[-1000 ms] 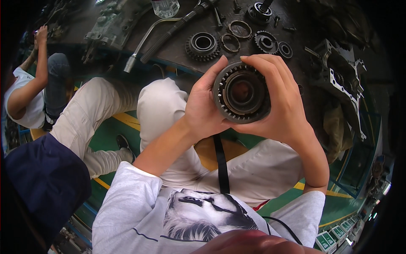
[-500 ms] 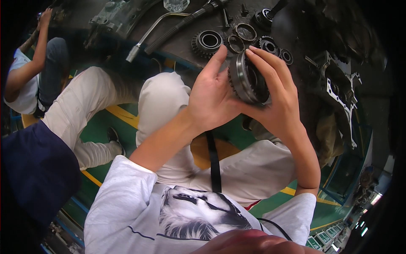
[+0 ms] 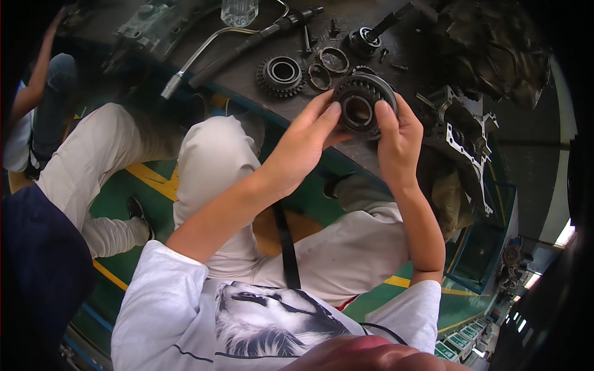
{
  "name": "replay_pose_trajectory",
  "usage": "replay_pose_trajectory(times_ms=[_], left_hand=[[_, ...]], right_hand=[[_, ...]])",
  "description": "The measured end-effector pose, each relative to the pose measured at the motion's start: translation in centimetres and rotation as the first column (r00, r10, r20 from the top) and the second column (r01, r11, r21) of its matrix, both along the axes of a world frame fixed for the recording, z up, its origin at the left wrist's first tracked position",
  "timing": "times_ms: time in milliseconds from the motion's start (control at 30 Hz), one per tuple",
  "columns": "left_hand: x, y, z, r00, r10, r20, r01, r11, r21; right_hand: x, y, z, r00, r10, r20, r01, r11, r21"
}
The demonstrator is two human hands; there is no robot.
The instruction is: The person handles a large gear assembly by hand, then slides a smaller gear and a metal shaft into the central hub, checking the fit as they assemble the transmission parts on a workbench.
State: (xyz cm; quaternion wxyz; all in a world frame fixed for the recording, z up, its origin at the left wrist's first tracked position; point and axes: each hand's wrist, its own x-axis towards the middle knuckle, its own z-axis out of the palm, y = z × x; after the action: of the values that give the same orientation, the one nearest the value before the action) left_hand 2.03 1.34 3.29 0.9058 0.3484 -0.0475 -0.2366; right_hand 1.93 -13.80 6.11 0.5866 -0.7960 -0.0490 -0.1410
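Both hands gripped a dark gear (image 3: 362, 105) held up in front of the person, the left hand (image 3: 306, 142) pinching its left rim and the right hand (image 3: 396, 139) pressed on its right rim, so inspecting or turning it seemed the step in hand. Any setting down would need care: the far bench (image 3: 247, 71) was crowded with a second gear (image 3: 279, 74), rings (image 3: 334, 60) and a bent pipe (image 3: 204, 52), with open room only near its near edge.
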Motion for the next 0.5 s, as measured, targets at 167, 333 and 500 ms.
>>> replay_pose_trajectory(times_ms=[167, 333, 500], left_hand=[[0.6, 0.0, -1.2, 0.997, 0.08, -0.017, -0.077, 0.988, 0.133], [0.7, 0.0, -1.4, 0.996, 0.093, 0.0, -0.091, 0.974, 0.207], [0.7, 0.0, -1.3, 0.987, 0.15, 0.062, -0.161, 0.955, 0.248]], right_hand=[[0.7, -1.3, 0.2, 0.897, 0.1, -0.431, 0.083, 0.919, 0.385], [0.7, -1.0, 1.0, 0.846, 0.2, -0.493, 0.119, 0.832, 0.542], [0.7, -0.8, 0.8, 0.831, 0.201, -0.519, 0.158, 0.809, 0.566]])
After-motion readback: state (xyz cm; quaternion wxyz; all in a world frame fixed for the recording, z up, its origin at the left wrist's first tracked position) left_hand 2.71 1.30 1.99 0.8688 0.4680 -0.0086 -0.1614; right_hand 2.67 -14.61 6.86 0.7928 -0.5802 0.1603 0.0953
